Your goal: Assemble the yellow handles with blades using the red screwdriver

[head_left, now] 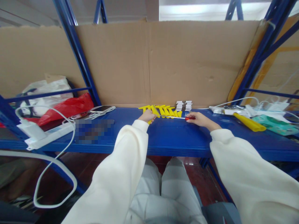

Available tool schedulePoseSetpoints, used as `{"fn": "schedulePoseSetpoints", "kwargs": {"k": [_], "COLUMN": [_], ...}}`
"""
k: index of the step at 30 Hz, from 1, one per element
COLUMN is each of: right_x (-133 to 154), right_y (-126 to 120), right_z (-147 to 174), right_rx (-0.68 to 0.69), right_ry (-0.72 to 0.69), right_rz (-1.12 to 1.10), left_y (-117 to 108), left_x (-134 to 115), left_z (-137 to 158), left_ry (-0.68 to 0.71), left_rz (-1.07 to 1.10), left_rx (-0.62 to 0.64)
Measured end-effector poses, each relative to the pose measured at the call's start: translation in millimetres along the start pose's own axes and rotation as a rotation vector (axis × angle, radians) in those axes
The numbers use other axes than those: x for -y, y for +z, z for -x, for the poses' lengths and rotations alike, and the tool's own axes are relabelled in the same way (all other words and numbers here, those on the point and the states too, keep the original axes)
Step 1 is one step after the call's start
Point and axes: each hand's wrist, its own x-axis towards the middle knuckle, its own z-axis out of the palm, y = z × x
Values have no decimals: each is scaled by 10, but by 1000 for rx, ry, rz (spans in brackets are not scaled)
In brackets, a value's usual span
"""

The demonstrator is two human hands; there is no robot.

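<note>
My left hand (pixel 147 116) is closed round a small yellow plastic piece (pixel 149 122), mostly hidden by the fingers. In my right hand (pixel 198 120) is a screwdriver with a red handle (pixel 189 118). Its thin metal shaft points left towards my left hand; whether the tip touches the held piece I cannot tell. Just behind both hands, several yellow plastic pieces (pixel 167 111) lie in a row on the blue shelf (pixel 177 137). A stack of white pieces with dark middles (pixel 184 105) stands at the back, behind the screwdriver.
A cardboard sheet (pixel 187 62) closes off the back. On the left lie a phone (pixel 102 109), a white power strip (pixel 50 135) with a looping cable and a red bag (pixel 67 107). On the right are a yellow roll (pixel 249 122), a green packet (pixel 273 124) and white cables.
</note>
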Motion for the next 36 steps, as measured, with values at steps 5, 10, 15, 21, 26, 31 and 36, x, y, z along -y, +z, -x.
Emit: {"fn": "schedulePoseSetpoints", "kwargs": {"k": [5,10,15,21,26,31,36], "right_x": [-2,-6,-10,-10,-19,26,134], "right_y": [-6,-13,-16,-18,-14,-29,-46], "right_z": [1,4,6,4,-4,10,46], "right_rx": [-22,-29,-37,-37,-39,-39,-43], "right_ry": [-2,-6,-11,9,1,-33,-81], "right_rz": [7,9,26,41,45,92,201], "left_y": [-1,-1,-3,-5,-2,17,38], "left_x": [-16,-43,-54,-98,-109,-66,-62], "left_z": [21,55,60,113,142,81,58], "left_ry": [-6,-10,-12,-17,-9,-6,-34], "left_rz": [26,56,74,102,111,78,-44], "left_rx": [8,21,27,41,45,22,-8]}}
